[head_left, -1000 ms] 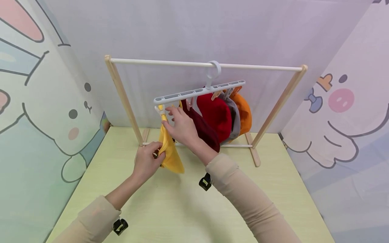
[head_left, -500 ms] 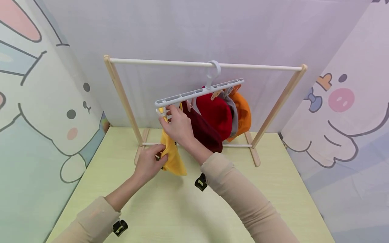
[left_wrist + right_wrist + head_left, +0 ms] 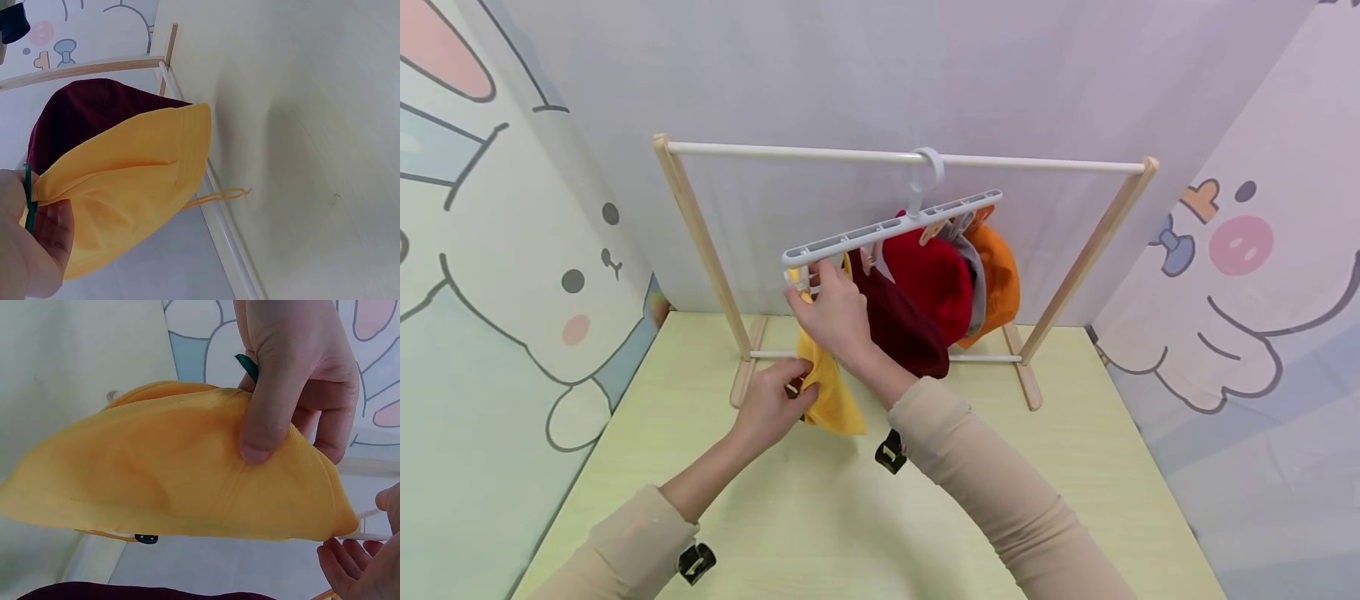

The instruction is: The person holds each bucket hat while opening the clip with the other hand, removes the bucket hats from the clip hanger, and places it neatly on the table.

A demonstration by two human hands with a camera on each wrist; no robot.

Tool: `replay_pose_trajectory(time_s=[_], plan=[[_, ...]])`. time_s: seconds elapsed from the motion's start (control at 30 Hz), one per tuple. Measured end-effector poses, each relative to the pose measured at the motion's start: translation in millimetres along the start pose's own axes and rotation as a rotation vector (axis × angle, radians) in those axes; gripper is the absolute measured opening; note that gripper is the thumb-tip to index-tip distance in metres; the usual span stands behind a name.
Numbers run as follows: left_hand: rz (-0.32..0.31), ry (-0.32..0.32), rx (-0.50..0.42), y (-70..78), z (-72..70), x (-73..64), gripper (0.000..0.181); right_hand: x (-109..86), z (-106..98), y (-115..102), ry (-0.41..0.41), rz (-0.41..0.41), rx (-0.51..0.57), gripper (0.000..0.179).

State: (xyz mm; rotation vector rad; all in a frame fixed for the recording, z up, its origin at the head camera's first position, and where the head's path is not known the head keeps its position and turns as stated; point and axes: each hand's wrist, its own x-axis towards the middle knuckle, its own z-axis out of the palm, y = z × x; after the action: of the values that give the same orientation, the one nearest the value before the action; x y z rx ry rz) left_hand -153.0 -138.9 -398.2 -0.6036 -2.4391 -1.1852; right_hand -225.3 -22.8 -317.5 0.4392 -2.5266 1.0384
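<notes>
A yellow brimmed cloth hat [image 3: 835, 406] with a green leaf-like tab [image 3: 247, 366] hangs at the left end of a pale grey clip hanger [image 3: 859, 237]. My left hand [image 3: 772, 402] pinches the hat by its crown, next to the tab. Up at the hanger's end, my right hand [image 3: 837, 315] holds a white clip [image 3: 369, 537] between thumb and fingers, at the hat's edge. How far the clip bites the cloth is hidden by the fingers. A thin orange cord loop [image 3: 215, 197] dangles from the hat.
Dark maroon [image 3: 898, 325], red [image 3: 928, 275], grey [image 3: 976, 279] and orange [image 3: 1000, 279] hats hang from clips along the hanger. It hooks over the white rail [image 3: 790, 152] of a wooden-legged rack [image 3: 700, 233] on a pale yellow table [image 3: 820, 533]. Cartoon-printed walls surround it.
My right hand has shifted slightly left and down, closing on the white clip. The left hand and yellow hat have drifted a little right, and the hanger has tilted slightly.
</notes>
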Motion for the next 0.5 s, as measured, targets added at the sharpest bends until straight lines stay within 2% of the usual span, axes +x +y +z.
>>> replay_pose_trajectory(time_s=[0.23, 0.5], plan=[[0.012, -0.009, 0.032, 1.1, 0.6, -1.1, 0.011, -1.8, 2.4, -4.8, 0.033, 0.06, 0.001, 0.034], [0.015, -0.032, 0.032, -0.9, -0.4, -2.1, 0.012, -1.2, 2.5, -8.0, 0.028, 0.114, -0.033, 0.034]])
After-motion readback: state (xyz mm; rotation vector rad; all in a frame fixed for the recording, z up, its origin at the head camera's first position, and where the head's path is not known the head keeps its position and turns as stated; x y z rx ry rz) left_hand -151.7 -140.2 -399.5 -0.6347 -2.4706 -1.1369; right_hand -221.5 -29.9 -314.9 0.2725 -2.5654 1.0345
